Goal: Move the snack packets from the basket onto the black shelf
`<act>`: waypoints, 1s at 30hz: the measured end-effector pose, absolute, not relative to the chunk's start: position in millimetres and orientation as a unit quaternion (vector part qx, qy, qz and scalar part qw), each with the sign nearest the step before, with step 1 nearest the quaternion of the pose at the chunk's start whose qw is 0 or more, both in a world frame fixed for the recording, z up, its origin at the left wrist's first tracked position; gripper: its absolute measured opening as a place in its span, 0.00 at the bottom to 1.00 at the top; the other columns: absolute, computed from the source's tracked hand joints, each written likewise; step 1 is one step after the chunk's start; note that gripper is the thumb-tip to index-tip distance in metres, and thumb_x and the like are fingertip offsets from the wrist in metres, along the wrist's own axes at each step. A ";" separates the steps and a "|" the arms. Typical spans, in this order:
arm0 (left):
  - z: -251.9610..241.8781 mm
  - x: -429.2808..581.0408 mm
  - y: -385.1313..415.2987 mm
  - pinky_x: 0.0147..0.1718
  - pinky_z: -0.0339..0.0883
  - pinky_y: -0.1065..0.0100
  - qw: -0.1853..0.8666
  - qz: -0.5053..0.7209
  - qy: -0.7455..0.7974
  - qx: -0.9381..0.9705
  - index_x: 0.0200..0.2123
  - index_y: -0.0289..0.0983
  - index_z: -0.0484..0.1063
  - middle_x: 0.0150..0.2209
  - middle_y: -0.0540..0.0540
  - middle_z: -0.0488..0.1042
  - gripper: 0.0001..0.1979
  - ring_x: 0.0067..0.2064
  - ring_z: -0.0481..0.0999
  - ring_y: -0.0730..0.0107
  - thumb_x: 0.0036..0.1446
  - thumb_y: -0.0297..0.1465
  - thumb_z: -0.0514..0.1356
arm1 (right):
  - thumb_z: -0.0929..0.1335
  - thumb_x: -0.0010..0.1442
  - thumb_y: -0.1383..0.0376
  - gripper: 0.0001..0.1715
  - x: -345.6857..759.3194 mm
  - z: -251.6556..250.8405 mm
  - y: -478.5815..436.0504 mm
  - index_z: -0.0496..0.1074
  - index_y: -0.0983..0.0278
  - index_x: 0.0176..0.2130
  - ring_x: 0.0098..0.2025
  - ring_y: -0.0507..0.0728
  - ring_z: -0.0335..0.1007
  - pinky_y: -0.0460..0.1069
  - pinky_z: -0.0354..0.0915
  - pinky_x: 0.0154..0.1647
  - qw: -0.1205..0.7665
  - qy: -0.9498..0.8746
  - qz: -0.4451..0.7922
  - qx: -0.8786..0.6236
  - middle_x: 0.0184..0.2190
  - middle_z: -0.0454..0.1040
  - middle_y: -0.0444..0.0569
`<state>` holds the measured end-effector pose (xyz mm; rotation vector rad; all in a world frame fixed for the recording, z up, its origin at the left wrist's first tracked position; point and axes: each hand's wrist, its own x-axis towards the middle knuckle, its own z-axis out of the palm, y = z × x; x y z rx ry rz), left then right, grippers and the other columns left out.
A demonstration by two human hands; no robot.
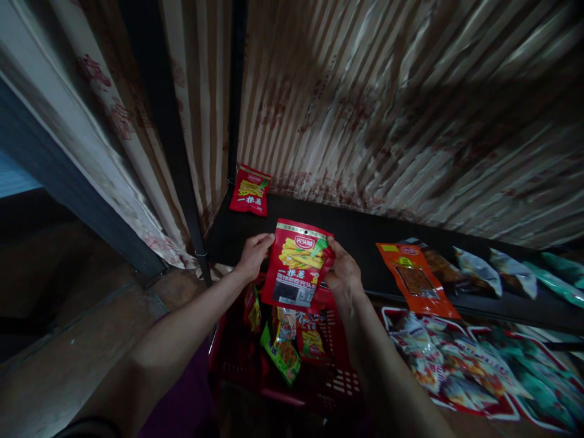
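A red snack packet [296, 277] with yellow food pictured on its front is held upright, its printed side toward me. My left hand [256, 255] pinches its left edge between thumb and fingers. On the opposite edge, my right hand [343, 266] grips near the top corner. Right below the packet sits a red plastic basket [278, 394], partly covered by it and by my forearm. Inside lie a green snack packet [281, 359] and several other colourful packets. A similar red packet [250, 191] leans upright in the shelf's far left corner.
The black shelf [347, 228] runs along a pleated patterned curtain [347, 115]. An orange packet [416, 277] and several more bags are on its right part. Baskets of snack bags [456, 365] stand at lower right. A dark upright post [171, 121] rises at left.
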<state>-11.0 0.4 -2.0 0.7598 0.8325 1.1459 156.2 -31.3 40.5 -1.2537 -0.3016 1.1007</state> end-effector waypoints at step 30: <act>-7.3 -16.8 4.7 0.27 0.64 0.72 0.687 0.518 0.371 0.349 0.29 0.36 0.73 0.26 0.50 0.75 0.18 0.27 0.72 0.73 0.38 0.42 0.69 | 0.74 0.51 0.64 0.10 153.7 24.2 -58.7 0.73 0.65 0.34 0.26 0.55 0.77 0.47 0.73 0.26 0.605 -0.203 0.547 -0.542 0.27 0.80 0.47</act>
